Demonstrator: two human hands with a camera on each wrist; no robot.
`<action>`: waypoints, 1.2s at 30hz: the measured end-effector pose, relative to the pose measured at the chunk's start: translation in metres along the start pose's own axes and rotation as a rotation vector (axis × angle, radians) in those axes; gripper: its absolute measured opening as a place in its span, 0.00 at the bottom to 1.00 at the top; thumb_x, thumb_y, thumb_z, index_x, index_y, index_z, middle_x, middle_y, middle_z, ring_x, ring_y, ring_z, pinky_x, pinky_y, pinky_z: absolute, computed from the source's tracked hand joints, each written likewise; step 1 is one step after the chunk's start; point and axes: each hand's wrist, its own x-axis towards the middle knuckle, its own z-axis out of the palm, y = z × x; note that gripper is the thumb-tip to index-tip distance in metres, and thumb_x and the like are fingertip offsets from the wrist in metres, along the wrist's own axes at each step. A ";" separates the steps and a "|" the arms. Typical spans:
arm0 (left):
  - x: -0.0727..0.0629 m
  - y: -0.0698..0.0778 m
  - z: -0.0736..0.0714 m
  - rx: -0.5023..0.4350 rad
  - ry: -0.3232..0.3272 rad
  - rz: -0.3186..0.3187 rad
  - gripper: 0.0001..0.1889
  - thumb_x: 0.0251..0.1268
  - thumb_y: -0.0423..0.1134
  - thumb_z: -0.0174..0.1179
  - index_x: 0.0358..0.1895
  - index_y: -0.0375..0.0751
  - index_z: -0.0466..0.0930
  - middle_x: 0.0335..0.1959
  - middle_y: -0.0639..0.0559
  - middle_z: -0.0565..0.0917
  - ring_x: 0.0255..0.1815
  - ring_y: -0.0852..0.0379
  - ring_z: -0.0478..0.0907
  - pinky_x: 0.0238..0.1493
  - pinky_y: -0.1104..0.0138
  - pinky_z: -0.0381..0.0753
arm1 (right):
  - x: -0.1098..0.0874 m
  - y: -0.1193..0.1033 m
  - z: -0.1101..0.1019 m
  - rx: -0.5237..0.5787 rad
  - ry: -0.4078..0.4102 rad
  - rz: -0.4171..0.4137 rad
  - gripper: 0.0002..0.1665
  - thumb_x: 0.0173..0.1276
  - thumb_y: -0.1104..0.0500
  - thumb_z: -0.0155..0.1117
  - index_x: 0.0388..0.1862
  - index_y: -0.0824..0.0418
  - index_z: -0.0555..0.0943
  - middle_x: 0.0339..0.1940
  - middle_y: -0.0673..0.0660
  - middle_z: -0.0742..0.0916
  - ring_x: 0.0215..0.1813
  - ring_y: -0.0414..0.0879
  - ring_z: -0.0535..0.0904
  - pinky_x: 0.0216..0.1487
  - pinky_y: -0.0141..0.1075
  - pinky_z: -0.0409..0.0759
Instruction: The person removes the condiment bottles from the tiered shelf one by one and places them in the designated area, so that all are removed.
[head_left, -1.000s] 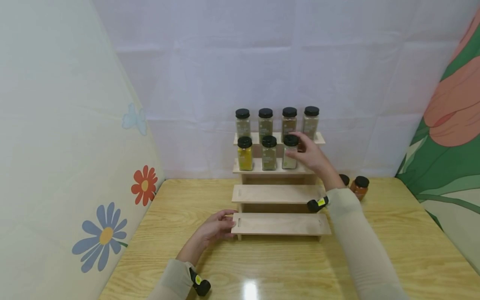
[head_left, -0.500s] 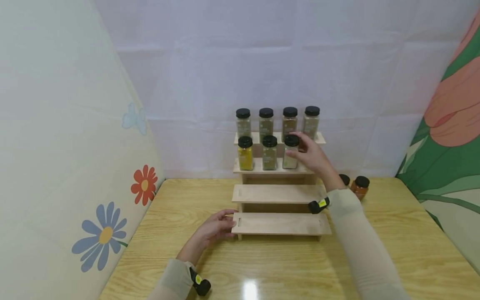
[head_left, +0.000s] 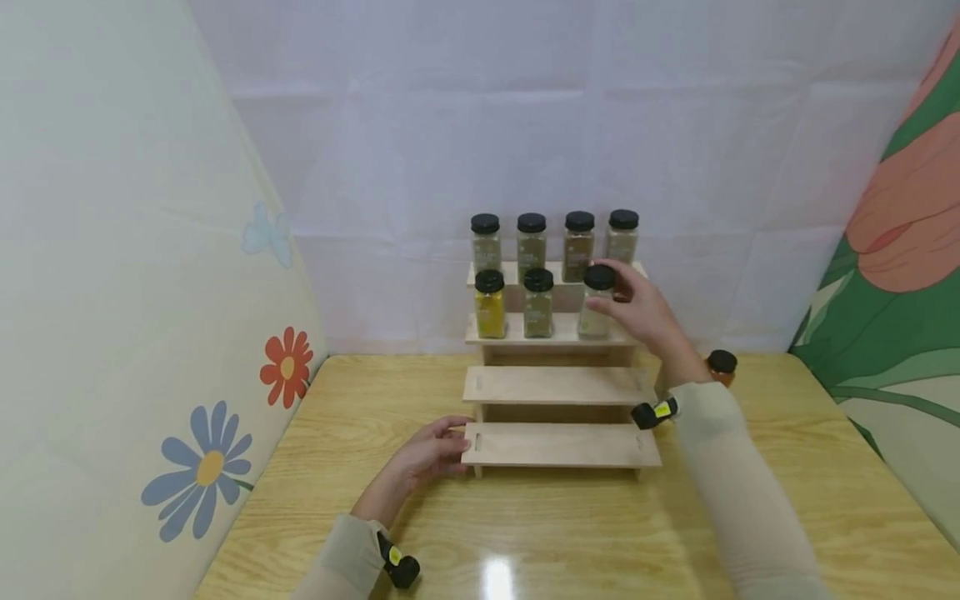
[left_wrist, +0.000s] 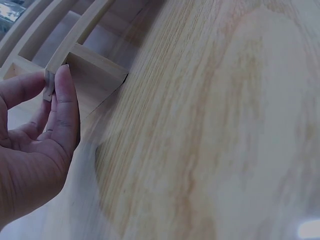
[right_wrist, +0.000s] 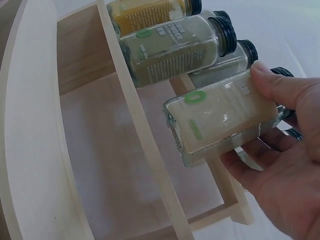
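Observation:
My right hand grips a glass spice jar of pale powder by its upper part, near its black lid. The jar is at the second tier from the top of the wooden stepped rack; in the right wrist view its base looks clear of the shelf. To its left on that tier stand a greenish jar and a yellow jar. My left hand pinches the left end of the lowest shelf between thumb and fingers.
Several black-lidded jars line the top tier behind. On the table, right of the rack, a reddish-orange jar is partly covered by my right sleeve. The two lower shelves bear nothing. A white cloth backdrop hangs behind.
My right hand has shifted the pale jar rightward, away from the greenish one. The right forearm now hides one of the jars on the table. My left hand stays at the rack.

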 end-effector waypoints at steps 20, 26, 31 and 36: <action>-0.001 0.001 0.000 0.005 -0.004 0.005 0.30 0.70 0.29 0.58 0.73 0.28 0.61 0.48 0.47 0.78 0.42 0.56 0.82 0.38 0.67 0.86 | -0.037 0.013 -0.045 -0.075 0.037 0.000 0.43 0.70 0.53 0.71 0.78 0.60 0.64 0.73 0.66 0.73 0.72 0.66 0.70 0.69 0.59 0.71; -0.001 0.001 0.000 0.001 -0.007 0.011 0.29 0.70 0.29 0.58 0.72 0.28 0.62 0.47 0.48 0.78 0.41 0.56 0.81 0.37 0.67 0.85 | -0.052 0.017 -0.059 -0.096 0.059 0.023 0.43 0.70 0.51 0.69 0.79 0.57 0.62 0.73 0.67 0.73 0.73 0.65 0.68 0.70 0.61 0.68; 0.000 0.000 -0.002 0.000 -0.007 0.017 0.29 0.71 0.28 0.57 0.72 0.28 0.62 0.47 0.48 0.78 0.41 0.56 0.82 0.37 0.67 0.85 | -0.060 0.022 -0.069 -0.141 0.075 0.030 0.41 0.72 0.51 0.68 0.79 0.56 0.63 0.72 0.66 0.73 0.73 0.62 0.68 0.71 0.61 0.66; 0.000 0.000 -0.001 -0.002 -0.018 0.015 0.29 0.71 0.29 0.58 0.72 0.28 0.61 0.48 0.47 0.78 0.42 0.56 0.82 0.38 0.66 0.86 | -0.069 0.030 -0.082 -0.162 0.089 0.017 0.41 0.72 0.49 0.68 0.78 0.58 0.63 0.71 0.68 0.74 0.72 0.64 0.69 0.70 0.63 0.66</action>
